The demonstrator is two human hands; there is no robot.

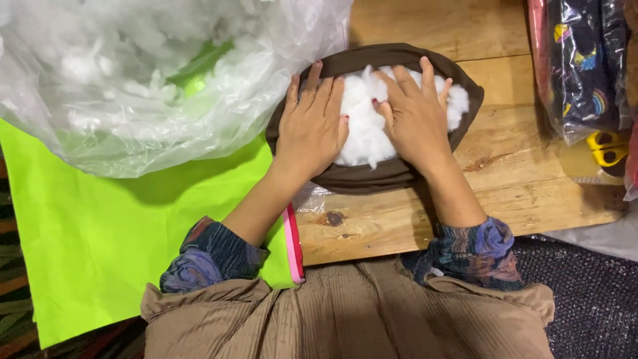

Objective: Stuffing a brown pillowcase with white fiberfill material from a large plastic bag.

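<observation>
Brown fabric casing (pixel 372 178), oval, mouth open upward, rim folded over and dark brown, sits on the wooden table (pixel 505 193) near its front edge, centre of view. Inside it white fluffy stuffing (pixel 362 126), loose and clumpy, filling the opening nearly to the rim, a tuft hanging toward the near side. Left hand (pixel 312 123) lies flat, palm down, on the left part of the stuffing and over the casing's left rim; fingers straight, slightly spread, tips reaching the far rim, not curled around anything. Right hand (pixel 415 116) also palm down on the right part of the stuffing; fingers extended and fanned, thumb tucked toward the middle onto the white fill, nothing gripped. Both hands pressing on top, open, just beside each other with a strip of stuffing showing between them. Red nail polish visible on both. Patterned dark sleeves bunched at the forearms, tan pleated garment at the bottom. To the left, touching the casing, a big clear plastic bag (pixel 159 80) full of more white stuffing, lying on bright green fabric (pixel 93 246) that hangs off the table's left side. A pink strip (pixel 292 242) runs along the green fabric's edge. At the right edge, dark printed fabric in plastic wrap (pixel 581 66), and yellow-handled scissors (pixel 606 149) just below it.
</observation>
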